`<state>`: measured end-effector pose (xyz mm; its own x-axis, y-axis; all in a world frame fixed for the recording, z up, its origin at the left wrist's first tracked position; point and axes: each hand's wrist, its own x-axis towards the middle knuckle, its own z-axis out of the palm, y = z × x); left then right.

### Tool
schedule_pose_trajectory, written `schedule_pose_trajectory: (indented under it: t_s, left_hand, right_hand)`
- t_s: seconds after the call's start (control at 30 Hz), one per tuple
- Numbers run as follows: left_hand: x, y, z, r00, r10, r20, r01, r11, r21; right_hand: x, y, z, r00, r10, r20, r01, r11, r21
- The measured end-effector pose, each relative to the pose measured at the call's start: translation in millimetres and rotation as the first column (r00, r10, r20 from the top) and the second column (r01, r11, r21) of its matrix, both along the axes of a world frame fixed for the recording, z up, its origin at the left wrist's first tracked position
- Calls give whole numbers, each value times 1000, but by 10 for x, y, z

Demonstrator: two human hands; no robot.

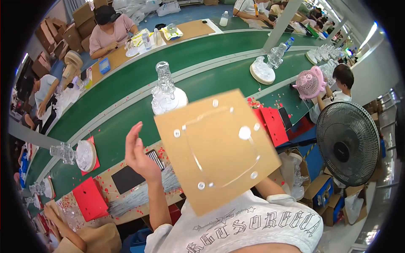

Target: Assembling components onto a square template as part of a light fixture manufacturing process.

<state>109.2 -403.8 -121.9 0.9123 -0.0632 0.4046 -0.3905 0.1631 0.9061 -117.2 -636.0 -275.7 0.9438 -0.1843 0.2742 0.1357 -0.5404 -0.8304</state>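
Note:
A square brown board is held up tilted in front of my chest. Small clear round pads, a clear looped strip and a bright white round spot show on its face. My right forearm runs behind the board, which hides that hand; it appears to hold the board from there. My left hand is raised just left of the board, apart from it, fingers extended and holding nothing. Behind the board's upper left edge, a clear blocky ornament stands on a white round base, partly covered.
Similar ornaments are spread along the green conveyor. Red sheets, a black sheet, grey strands and red bits lie nearby. A black fan, a pink fan and cartons stand right. Other people sit around.

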Motion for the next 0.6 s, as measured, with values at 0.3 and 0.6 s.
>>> schedule_pose_trajectory:
  t_s: [0.3,0.6]
  left_hand:
    - [738,-543,-688,959,-47,-278,72,994,83]
    - [1655,-1679,-1291,995,2,-99,47,874,484]
  right_hand:
    - [1339,-2105,1182,988,-123,95,155,762,-629]
    - [2855,-2952,-373,911,-267,-314,-370,-191,-909]
